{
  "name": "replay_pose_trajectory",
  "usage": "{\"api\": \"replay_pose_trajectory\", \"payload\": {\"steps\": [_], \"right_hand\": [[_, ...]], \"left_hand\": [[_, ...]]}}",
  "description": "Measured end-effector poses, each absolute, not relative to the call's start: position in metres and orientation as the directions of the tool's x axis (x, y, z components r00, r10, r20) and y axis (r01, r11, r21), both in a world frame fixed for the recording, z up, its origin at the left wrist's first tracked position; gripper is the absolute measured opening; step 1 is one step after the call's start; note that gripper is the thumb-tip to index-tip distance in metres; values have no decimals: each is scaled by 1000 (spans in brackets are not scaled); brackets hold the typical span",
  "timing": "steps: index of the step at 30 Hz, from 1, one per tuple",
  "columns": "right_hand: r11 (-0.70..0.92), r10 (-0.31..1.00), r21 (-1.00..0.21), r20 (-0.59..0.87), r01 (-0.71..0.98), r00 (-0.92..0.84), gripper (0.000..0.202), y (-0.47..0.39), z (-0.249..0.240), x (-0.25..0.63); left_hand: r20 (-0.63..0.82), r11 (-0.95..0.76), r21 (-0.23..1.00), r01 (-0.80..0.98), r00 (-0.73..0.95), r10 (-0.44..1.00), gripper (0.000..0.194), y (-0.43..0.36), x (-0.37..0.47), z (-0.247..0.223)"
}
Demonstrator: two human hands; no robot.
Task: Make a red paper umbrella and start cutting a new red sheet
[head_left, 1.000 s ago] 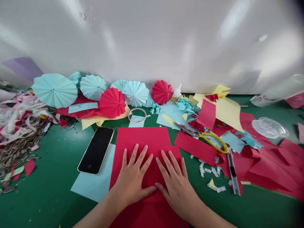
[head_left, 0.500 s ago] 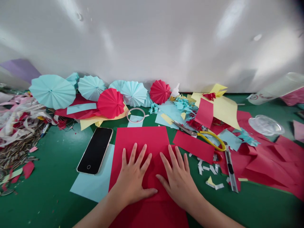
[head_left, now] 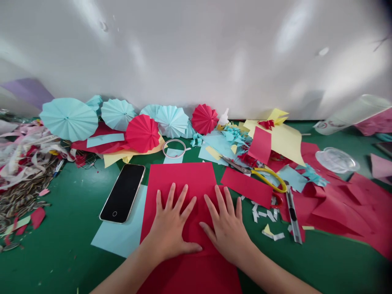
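Observation:
A large sheet of red paper (head_left: 183,176) lies on the green table in front of me, reaching past the bottom of the view. My left hand (head_left: 170,228) rests palm down on its left half, fingers spread. On the right half lies my right hand (head_left: 228,232), also flat with the fingers apart, its outer edge near the sheet's right side. Neither hand grips anything. A crosswise line shows in the paper below my thumbs. Left of the sheet, a black-screened phone (head_left: 123,193) sits partly on a light blue sheet (head_left: 119,238).
Pleated blue paper rosettes (head_left: 69,119) and red ones (head_left: 205,119) line the wall. Yellow-handled scissors (head_left: 269,177), a box cutter (head_left: 293,212) and paper scraps lie to the right. A tape roll (head_left: 174,148) sits behind the sheet. Ribbons and seeds (head_left: 27,175) heap up left.
Both hands stay flat on the red paper, almost unmoved. The view has shifted very slightly, so things on the right appear a little further left.

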State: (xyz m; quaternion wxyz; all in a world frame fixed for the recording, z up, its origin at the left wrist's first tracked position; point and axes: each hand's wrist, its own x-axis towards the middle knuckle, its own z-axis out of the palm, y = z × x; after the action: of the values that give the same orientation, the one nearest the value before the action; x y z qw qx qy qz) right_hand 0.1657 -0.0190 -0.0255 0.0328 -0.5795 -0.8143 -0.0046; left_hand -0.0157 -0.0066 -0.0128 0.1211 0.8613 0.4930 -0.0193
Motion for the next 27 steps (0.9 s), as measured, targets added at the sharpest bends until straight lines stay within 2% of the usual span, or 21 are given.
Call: {"api": "replay_pose_trajectory", "payload": {"steps": [10, 14, 18, 22, 27], "right_hand": [[344, 938, -36, 71, 938, -341, 50, -17, -20, 169], [328, 941, -70, 119, 942, -318, 44, -2, -19, 180], [335, 930, -99, 194, 937, -312, 46, 20, -20, 196], [422, 901, -191, 194, 886, -387, 44, 33, -22, 204], [438, 899, -341, 177, 832, -401, 36, 40, -20, 204]], "left_hand": [[-138, -497, 177, 849, 522, 842, 99, -7, -16, -12], [-145, -498, 183, 848, 524, 839, 100, -8, -17, -11], [-162, -489, 200, 849, 521, 838, 101, -7, -16, -9], [-164, -490, 206, 847, 523, 836, 100, -7, -17, -7], [-147, -496, 195, 846, 525, 838, 99, -9, -18, -8]]}}
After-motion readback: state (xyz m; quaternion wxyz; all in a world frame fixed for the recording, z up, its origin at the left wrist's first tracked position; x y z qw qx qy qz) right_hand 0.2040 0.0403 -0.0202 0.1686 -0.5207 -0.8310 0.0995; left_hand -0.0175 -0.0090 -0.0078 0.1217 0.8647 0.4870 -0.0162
